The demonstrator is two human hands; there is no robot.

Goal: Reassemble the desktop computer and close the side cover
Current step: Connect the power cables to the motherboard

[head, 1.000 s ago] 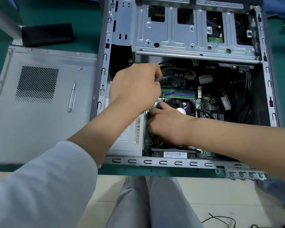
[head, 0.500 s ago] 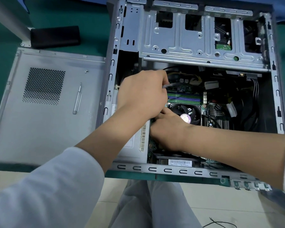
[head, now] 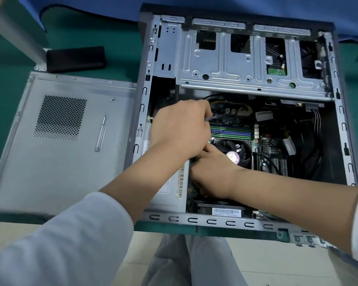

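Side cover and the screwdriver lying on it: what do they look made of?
Side cover: apparently sheet metal, matte grey, with folded edges and a punched vent grid. Screwdriver: slim handle looks like clear or silvery plastic, possibly metal; too small to tell.

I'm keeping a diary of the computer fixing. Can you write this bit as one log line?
left hand: holds cable | right hand: fingers hidden beside fan | cover: off, screwdriver on it

White long sleeves (head: pixel 56 242) – pushed up; light grey trousers (head: pixel 190 263)
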